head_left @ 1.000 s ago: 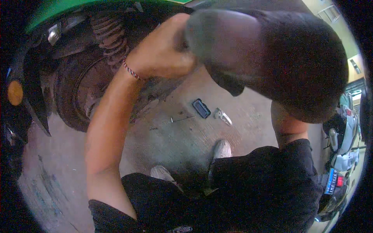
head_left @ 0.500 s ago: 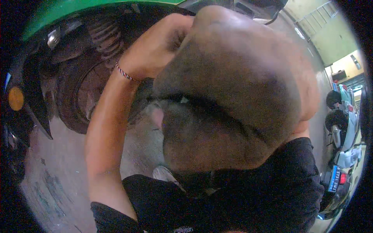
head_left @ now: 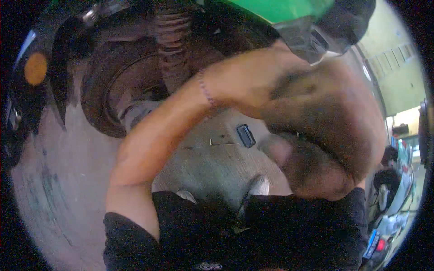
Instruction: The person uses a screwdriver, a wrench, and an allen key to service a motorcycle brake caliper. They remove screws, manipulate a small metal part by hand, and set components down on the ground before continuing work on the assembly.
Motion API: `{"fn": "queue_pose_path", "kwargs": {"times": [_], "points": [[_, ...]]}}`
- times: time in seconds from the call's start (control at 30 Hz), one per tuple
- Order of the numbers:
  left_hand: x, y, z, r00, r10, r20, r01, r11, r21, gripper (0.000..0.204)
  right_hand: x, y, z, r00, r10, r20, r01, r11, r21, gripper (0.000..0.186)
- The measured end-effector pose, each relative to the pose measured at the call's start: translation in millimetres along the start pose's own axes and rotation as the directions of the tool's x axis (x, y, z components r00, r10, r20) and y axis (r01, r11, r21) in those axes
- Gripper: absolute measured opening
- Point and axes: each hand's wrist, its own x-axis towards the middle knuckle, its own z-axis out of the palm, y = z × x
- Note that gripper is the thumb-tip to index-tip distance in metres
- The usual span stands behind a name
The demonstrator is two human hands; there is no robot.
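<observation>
My left arm reaches up from the lower left, with a thin braided band round the wrist. My left hand is bent toward the right and smeared, its fingers hidden behind or merged with my right hand. Very close to the camera, my right hand fills much of the right side as a large blur, with a pinkish fingertip at its near-left edge. Whether either hand holds anything cannot be made out. Beyond them stands a motorcycle, with its dark wheel, coil spring and green body panel.
A black rectangular case or phone lies on the concrete floor, beside a thin L-shaped metal rod. An orange reflector is at the far left. More motorcycles stand along the right, and a ladder leans by the wall.
Both hands have shifted to the right in the picture, and the view has turned with them. The black case and the rod on the floor have come into sight.
</observation>
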Motion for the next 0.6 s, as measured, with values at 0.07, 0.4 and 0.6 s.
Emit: {"fn": "queue_pose_path", "kwargs": {"times": [0.07,0.4,0.6], "points": [[4.1,-0.6,3.8,0.999,-0.042,-0.013,0.042,0.999,0.012,0.028,-3.2,-2.9,-2.5,0.989,0.006,0.147,-0.023,0.993,0.118,0.032],[-11.8,7.0,-0.9,0.986,0.081,-0.147,-0.073,0.996,0.055,0.041,-86.4,-34.3,30.6,0.408,0.912,-0.042,-0.101,0.091,0.991,0.034],[0.9,12.4,7.1,0.989,0.053,-0.136,-0.040,0.994,0.098,0.027,-68.3,-36.3,79.2,0.050,0.994,0.096,-0.543,-0.054,0.838,0.040]]}}
